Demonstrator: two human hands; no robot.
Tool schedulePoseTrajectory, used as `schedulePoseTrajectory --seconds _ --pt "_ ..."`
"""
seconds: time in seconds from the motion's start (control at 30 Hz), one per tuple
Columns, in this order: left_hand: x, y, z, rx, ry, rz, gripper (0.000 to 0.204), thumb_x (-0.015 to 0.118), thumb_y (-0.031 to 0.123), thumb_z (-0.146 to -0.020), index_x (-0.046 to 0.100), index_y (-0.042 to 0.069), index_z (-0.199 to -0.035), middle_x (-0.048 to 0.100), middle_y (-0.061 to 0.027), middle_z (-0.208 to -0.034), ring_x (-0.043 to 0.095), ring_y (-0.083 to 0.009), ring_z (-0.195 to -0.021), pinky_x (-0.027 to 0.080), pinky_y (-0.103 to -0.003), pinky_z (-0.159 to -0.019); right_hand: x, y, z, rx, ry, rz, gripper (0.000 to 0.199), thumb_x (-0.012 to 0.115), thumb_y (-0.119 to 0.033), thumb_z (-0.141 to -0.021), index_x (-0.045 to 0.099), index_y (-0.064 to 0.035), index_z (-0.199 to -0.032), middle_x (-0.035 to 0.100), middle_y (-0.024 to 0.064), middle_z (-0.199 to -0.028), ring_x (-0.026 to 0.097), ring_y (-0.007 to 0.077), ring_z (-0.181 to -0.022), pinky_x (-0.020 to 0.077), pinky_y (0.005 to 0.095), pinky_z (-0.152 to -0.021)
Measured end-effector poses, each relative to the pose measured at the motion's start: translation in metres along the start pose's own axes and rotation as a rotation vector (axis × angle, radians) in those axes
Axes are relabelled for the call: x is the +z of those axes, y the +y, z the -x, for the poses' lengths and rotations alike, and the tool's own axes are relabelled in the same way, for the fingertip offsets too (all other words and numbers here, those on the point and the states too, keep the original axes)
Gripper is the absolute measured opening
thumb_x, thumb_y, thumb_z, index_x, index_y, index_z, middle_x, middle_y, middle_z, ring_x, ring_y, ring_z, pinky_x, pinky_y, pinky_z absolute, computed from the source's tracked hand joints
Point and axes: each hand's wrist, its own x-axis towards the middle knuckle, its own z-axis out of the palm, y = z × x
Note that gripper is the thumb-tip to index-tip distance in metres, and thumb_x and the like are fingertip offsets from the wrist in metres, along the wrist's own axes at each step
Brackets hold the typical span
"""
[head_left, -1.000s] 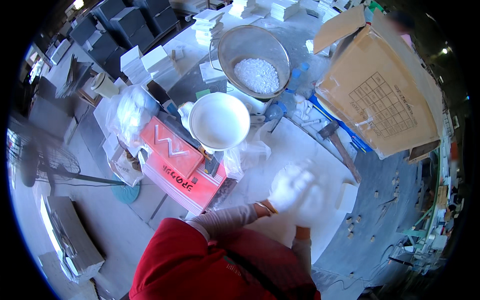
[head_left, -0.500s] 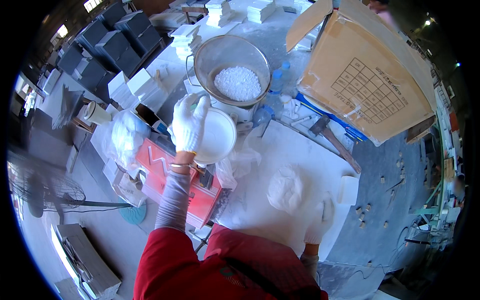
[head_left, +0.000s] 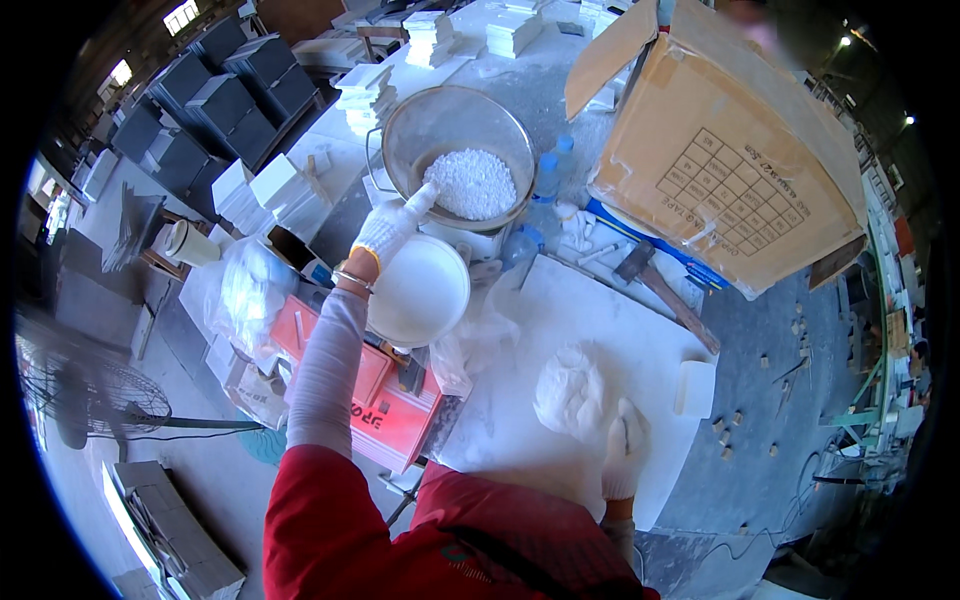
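Observation:
My left hand [head_left: 388, 232], in a white knit glove, reaches over a white tub [head_left: 420, 292] to the near-left rim of a round metal sieve [head_left: 408, 140]. Its fingers stretch to the edge of a heap of white granules [head_left: 476, 184] inside, and I cannot tell whether they touch it. White material fills the tub. My right hand [head_left: 624, 452], gloved too, rests on a white-dusted board [head_left: 500, 410] beside a rounded white lump [head_left: 570, 392]. Its fingers point forward, slightly apart; a thin dark line shows between them, too small to make out.
A hammer [head_left: 665, 298] lies at the board's far right edge, near a large cardboard box [head_left: 730, 150]. Water bottles [head_left: 547, 178] stand right of the sieve. Red boxes [head_left: 395, 420] and plastic bags [head_left: 250, 290] sit at left, with a fan [head_left: 90, 375] beyond. Stacked white tiles [head_left: 365, 98] stand behind.
My left hand has moved forward from above the tub to the sieve, its fingers now over the rim. My right hand has shifted left, closer to the white lump.

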Motion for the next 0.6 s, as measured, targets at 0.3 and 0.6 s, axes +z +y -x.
schedulePoseTrajectory --seconds 0.3,0.6 --pt "-0.026 -0.014 0.014 0.293 -0.263 0.216 0.040 0.069 0.028 -0.104 0.073 0.001 -0.134 0.076 -0.0193 -0.122 0.073 -0.0326 -0.110 0.056 -0.040 -0.101 0.003 0.013 0.002 0.048 0.016 -0.014 0.035 0.053 -0.008 -0.110 0.069 0.0053 -0.138 0.065 0.0199 -0.144 0.063 0.0313 -0.133 0.0481 0.0396 -0.114" --pt "-0.016 -0.051 -0.017 0.556 -0.093 -0.526 0.036 0.074 0.021 -0.093 0.076 0.005 -0.125 0.076 -0.0164 -0.121 0.070 -0.0349 -0.115 0.055 -0.042 -0.103 0.004 0.001 -0.010 -0.040 -0.026 0.009 0.035 0.052 -0.008 -0.110 0.069 0.0071 -0.137 0.065 0.0218 -0.143 0.063 0.0334 -0.133 0.0485 0.0409 -0.114"
